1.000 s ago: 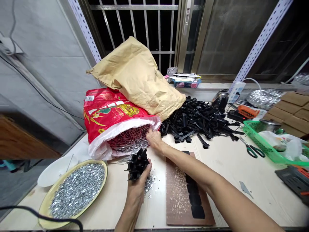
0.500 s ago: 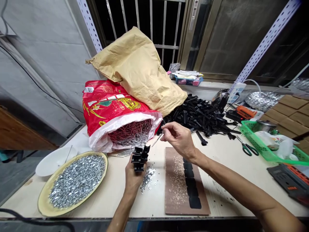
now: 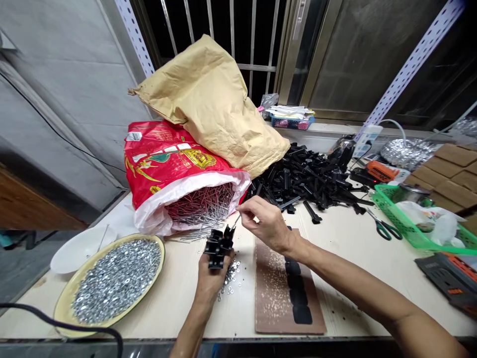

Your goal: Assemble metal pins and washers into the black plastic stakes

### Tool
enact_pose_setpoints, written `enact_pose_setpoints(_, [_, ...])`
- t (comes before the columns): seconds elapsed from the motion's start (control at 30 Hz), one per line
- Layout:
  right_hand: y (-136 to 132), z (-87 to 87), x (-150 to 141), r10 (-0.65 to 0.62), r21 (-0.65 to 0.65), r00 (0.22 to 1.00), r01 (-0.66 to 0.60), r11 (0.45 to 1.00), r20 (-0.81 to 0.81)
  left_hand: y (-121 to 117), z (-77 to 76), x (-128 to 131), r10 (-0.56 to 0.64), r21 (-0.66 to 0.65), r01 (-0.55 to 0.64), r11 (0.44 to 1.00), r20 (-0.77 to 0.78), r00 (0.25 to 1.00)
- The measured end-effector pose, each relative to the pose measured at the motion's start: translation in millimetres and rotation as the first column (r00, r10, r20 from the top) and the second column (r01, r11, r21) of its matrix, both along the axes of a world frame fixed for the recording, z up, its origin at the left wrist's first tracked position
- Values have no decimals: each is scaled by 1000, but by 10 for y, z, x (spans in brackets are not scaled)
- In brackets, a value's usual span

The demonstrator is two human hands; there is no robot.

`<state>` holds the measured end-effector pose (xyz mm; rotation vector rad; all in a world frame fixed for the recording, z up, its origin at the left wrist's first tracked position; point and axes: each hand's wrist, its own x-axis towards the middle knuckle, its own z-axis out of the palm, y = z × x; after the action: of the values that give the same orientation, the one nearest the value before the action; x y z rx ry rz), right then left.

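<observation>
My left hand (image 3: 211, 281) is wrapped round a bunch of black plastic clips (image 3: 218, 247), their hollow ends facing up. Between thumb and fingertips, my right hand (image 3: 267, 223) pinches a thin metal nail (image 3: 236, 220). The nail slants down, and its lower end is at the top right clip of the bunch; whether it has entered the clip I cannot tell. Behind both hands, a red and white sack (image 3: 179, 154) lies open, full of long nails (image 3: 203, 206), some reddish and some silver. Loose washers (image 3: 231, 278) lie beside my left hand, partly hidden by it.
A yellow dish (image 3: 61, 311) of washers and a white bowl (image 3: 67, 252) stand at left. Right of my hands lies a brown board (image 3: 270, 298) with black pads. Behind are piled black clips (image 3: 309, 179); scissors (image 3: 387, 230) and a green basket (image 3: 413, 233) are farther right.
My right hand has moved down and left, bringing the nail to the clips. My left hand has shifted slightly right with the bunch. The camera view has moved a little.
</observation>
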<state>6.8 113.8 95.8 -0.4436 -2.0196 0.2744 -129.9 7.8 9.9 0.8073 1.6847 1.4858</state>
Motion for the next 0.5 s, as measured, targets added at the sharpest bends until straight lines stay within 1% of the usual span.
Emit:
enact_pose_setpoints(0.1, [10, -33, -46, 23, -22, 1000, -23, 999, -15, 25, 5, -17, -9, -19, 8, 1000, -30, 1000])
enact_pose_setpoints(0.23, [-13, -89, -88, 47, 12, 999, -47, 999, 12, 45, -7, -22, 1, -20, -2, 1000, -34, 999])
enact_pose_setpoints(0.27, [-6, -103, -87, 71, -17, 997, -70, 997, 40, 42, -11, -21, -1, -20, 0, 1000, -29, 1000])
enact_pose_setpoints(0.3, [14, -118, -83, 104, -72, 992, -99, 992, 75, 35, -14, -21, 2, -19, -2, 1000, -13, 1000])
enact_pose_setpoints(0.37, [108, -157, -77, 161, -206, 980, -135, 969, 117, 6, -11, -29, 37, 1, -37, 999, 99, 994])
enact_pose_setpoints(0.4, [181, -185, -85, 159, -254, 980, -124, 959, 122, -15, -3, -40, 52, 16, -56, 998, 179, 982])
enact_pose_setpoints(0.43, [268, -222, -105, 132, -279, 982, -90, 956, 134, -37, 8, -55, 64, 33, -75, 997, 260, 963])
enact_pose_setpoints(0.47, [366, -268, -142, 84, -279, 983, -35, 960, 166, -59, 21, -73, 72, 51, -94, 994, 330, 941])
enact_pose_setpoints(0.5, [468, -324, -197, 22, -257, 973, 39, 966, 231, -78, 37, -92, 72, 67, -104, 992, 377, 924])
